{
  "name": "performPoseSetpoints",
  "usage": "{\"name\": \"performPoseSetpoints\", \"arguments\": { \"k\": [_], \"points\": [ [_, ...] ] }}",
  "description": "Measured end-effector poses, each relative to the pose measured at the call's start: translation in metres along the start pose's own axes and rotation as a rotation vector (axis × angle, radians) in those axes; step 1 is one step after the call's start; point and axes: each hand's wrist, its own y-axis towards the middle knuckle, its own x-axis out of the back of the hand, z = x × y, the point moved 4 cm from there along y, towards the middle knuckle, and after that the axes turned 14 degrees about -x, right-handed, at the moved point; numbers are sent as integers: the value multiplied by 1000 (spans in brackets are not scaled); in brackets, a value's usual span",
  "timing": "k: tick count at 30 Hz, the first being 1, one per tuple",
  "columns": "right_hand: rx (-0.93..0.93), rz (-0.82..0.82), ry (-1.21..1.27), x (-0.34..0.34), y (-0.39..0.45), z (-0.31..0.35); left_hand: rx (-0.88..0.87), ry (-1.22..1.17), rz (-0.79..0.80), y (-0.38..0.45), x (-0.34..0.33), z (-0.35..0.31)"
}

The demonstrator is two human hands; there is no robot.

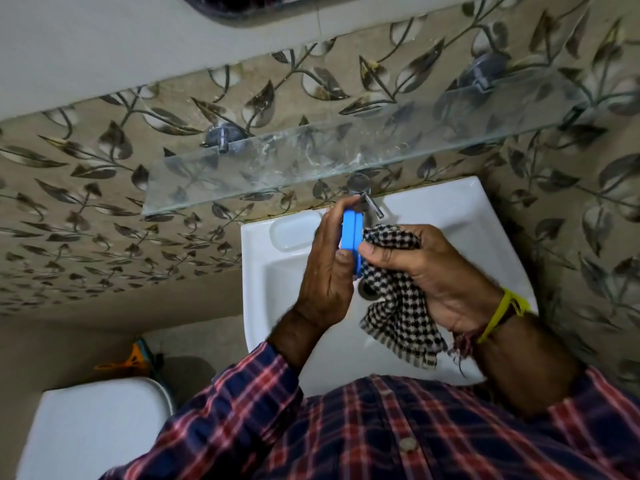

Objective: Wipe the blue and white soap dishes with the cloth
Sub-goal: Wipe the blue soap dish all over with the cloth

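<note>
My left hand [327,268] holds the blue soap dish [350,233] on edge above the white sink [450,209], fingertips on its top end and thumb near its lower end. My right hand [426,271] grips a black-and-white checked cloth [398,317] and presses it against the dish's right face. The cloth's loose end hangs down over the basin. No separate white soap dish shows; a moulded soap recess [294,233] sits in the sink's back left corner.
A chrome tap [363,194] stands at the back of the sink, just behind the dish. A glass shelf [311,161] juts from the leaf-patterned wall above. A white toilet tank lid [97,427] lies at the lower left, with an orange object [128,358] behind it.
</note>
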Motion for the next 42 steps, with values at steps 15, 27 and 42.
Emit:
{"name": "performPoseSetpoints", "arguments": {
  "k": [15, 27, 42],
  "points": [
    [528, -181, -769, -18, -1, -1, 598, -563, -345, 9, -6, 3],
    [508, -657, -722, 20, -10, 14, 1003, -977, -322, -9, -15, 12],
    [726, -536, -1250, -14, -2, -9, 953, -890, -300, -33, -27, 9]
  ]
}}
